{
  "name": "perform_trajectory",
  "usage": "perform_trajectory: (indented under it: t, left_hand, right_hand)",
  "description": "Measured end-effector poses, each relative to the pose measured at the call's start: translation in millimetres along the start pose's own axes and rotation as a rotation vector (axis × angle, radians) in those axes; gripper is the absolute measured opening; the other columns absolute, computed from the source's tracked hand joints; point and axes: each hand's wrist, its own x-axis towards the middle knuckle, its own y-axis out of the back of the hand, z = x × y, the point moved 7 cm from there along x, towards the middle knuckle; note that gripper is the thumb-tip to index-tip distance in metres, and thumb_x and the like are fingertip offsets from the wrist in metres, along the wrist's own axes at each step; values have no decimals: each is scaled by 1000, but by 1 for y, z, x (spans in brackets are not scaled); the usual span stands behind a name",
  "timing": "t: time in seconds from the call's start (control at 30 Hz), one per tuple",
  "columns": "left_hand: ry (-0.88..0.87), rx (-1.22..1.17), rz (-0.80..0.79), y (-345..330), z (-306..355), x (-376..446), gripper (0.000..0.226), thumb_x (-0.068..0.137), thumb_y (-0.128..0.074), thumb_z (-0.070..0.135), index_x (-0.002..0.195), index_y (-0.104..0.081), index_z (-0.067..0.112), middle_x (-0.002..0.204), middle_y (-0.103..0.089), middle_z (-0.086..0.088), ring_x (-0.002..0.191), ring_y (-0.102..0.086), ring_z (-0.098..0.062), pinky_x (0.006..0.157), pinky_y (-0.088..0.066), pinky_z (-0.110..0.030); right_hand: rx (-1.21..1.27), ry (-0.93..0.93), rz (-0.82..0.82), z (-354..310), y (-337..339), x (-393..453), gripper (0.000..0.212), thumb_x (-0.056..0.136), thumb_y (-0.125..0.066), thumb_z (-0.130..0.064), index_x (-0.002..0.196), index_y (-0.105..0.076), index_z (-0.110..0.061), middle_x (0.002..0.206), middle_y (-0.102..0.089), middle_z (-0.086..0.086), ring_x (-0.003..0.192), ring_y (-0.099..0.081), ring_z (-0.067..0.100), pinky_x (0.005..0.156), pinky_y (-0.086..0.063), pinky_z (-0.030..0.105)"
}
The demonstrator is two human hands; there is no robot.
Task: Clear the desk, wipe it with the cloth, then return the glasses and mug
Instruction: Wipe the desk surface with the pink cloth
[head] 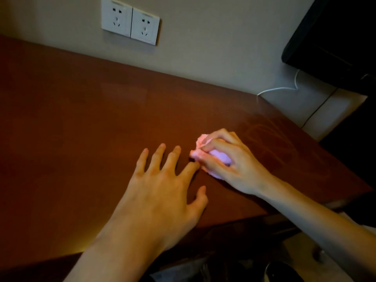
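Note:
My right hand (230, 161) grips a bunched pink cloth (218, 157) and holds it down on the reddish-brown desk (81, 119), right of the middle. My left hand (164, 184) lies flat on the desk with its fingers spread, its index fingertip almost touching the cloth. Faint wipe streaks show on the desk surface to the right of the cloth. Neither glasses nor a mug are in view.
Two white wall sockets (130, 22) sit on the beige wall above the desk's far edge. A black screen (335, 37) hangs at the upper right, with a white cable (284, 88) running below it. The desk's right edge drops off near my right forearm.

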Motion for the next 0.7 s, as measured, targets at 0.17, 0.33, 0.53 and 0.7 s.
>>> perform_trajectory:
  t: [0.17,0.33,0.53,0.7]
  left_hand:
    - [16,32,-10,0,0,0,68,92,-7,71,157,-3,48,169,3,4,155,9,-24,125,2,-49]
    - [9,50,-7,-3,2,-2,72,89,-11,68,158,-8,45,169,-1,1,155,5,-26,124,2,-49]
    - [-20,214,-84,15,11,7,60,96,-24,66,150,-27,39,158,-26,-6,145,-27,-36,114,-29,-49]
    - [-112,417,-74,40,22,70,58,98,-31,62,140,-47,26,138,-49,-9,123,-52,-32,90,-46,-43]
  right_hand:
    - [-81,-253,68,54,0,35,34,97,-55,-59,96,-70,-29,108,-60,-8,111,-57,18,96,-46,49]
    - [-37,-118,81,7,10,-19,23,100,-62,-46,94,-71,-26,108,-60,-10,112,-58,14,98,-45,41]
    - [74,-84,87,19,30,-42,9,91,-79,-33,83,-74,-30,104,-69,-10,108,-64,15,95,-47,44]
    - [-110,-339,197,42,30,-25,34,86,-61,-67,87,-72,-35,93,-58,-13,95,-53,8,84,-50,46]
